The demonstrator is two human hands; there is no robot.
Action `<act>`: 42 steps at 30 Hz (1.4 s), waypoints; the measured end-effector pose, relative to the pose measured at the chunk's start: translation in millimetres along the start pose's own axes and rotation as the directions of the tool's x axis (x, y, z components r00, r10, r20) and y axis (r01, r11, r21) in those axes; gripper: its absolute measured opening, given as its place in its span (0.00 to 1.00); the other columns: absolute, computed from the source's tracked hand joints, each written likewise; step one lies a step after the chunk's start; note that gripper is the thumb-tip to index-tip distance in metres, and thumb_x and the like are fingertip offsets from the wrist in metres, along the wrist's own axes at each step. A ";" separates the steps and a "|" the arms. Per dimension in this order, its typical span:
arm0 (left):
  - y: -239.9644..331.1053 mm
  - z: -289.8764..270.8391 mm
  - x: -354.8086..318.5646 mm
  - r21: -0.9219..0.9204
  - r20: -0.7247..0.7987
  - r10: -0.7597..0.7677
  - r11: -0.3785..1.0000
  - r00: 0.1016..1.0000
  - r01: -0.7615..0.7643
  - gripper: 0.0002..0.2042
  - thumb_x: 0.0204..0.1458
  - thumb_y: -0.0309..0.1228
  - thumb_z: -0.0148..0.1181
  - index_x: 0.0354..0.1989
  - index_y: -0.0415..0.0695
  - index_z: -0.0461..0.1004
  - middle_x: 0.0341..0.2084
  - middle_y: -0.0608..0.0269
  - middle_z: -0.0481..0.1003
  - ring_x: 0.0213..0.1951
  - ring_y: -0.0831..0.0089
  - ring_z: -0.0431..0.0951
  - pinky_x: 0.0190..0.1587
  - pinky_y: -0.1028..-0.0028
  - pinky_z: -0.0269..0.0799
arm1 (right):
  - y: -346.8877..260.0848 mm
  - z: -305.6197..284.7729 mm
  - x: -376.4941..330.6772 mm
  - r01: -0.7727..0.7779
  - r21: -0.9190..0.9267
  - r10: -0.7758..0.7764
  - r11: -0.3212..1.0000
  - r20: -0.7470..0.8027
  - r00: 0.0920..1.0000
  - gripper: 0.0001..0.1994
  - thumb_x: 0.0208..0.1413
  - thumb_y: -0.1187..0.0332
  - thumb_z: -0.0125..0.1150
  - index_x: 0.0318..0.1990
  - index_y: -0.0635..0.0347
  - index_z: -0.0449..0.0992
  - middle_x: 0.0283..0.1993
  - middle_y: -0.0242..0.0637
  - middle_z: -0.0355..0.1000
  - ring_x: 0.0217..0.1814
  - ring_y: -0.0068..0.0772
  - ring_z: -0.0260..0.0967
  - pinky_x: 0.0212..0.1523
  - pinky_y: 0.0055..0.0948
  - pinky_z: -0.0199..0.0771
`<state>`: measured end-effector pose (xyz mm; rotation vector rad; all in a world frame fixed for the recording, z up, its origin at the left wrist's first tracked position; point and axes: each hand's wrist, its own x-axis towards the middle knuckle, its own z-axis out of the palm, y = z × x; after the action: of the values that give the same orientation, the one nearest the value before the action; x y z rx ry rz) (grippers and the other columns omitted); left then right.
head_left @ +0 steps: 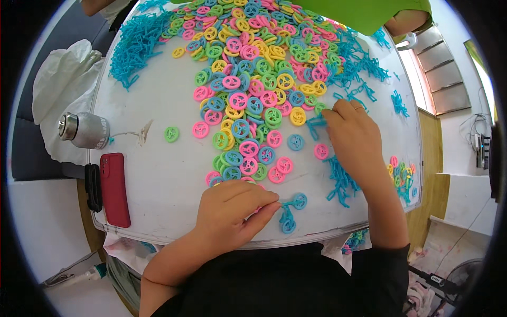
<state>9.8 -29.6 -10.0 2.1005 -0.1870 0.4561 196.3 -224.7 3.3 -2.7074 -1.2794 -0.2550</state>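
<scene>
Left hand [229, 211], thumb and forefinger pinching a blue frame [287, 211] near the table's [163, 201] front edge, two blue wheels [300, 201] apparently fitted; right hand [353, 134] at a second frame [317, 123], finger closure indeterminable; heaped wheels [272, 116] and clustered frames [343, 182] seemingly await assembly.

- At the white table's [163, 185] near edge, the left hand's [229, 211] fingertips hide one end of the blue wheeled piece [287, 212].
- Toward the table's right, whether the right hand [351, 134] grips the blue part [315, 124] is hidden.
- Across the table, a green-clad person [354, 11] and the wheel pile [246, 66] are cut off.
- By the table's right edge, mixed small pieces [404, 183]: too small to tell.
</scene>
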 end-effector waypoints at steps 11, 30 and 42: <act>-3.7 -8.6 -1.3 0.056 -0.169 0.002 0.998 0.986 0.008 0.14 0.40 0.23 0.72 0.38 0.42 0.80 0.32 0.59 0.80 0.31 0.65 0.78 0.32 0.72 0.71 | -10.5 -42.2 -14.6 0.007 0.083 0.001 0.997 -0.097 0.995 0.09 0.42 0.80 0.63 0.33 0.60 0.75 0.37 0.39 0.73 0.41 0.45 0.72 0.41 0.38 0.72; -8.1 -19.0 -6.5 -0.139 -0.212 -0.197 0.975 0.957 0.170 0.15 0.43 0.21 0.72 0.41 0.38 0.79 0.38 0.56 0.79 0.41 0.66 0.79 0.43 0.71 0.73 | -57.2 3.9 -23.3 0.127 0.517 -0.207 0.847 0.100 0.973 0.19 0.47 0.77 0.68 0.49 0.62 0.76 0.41 0.41 0.72 0.38 0.41 0.74 0.38 0.32 0.75; -6.4 -12.3 -4.8 -0.113 -0.133 -0.206 0.975 0.969 0.192 0.15 0.47 0.19 0.69 0.45 0.39 0.79 0.44 0.53 0.80 0.46 0.64 0.80 0.47 0.70 0.75 | -45.5 -4.4 -25.0 -0.244 0.950 -0.019 -0.194 0.245 0.969 0.06 0.62 0.77 0.58 0.44 0.65 0.77 0.44 0.34 0.76 0.45 0.24 0.73 0.44 0.27 0.75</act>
<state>4.3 -16.0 -11.0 1.9561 0.0842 0.4654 145.0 -215.7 4.7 -1.2421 -0.5729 0.7914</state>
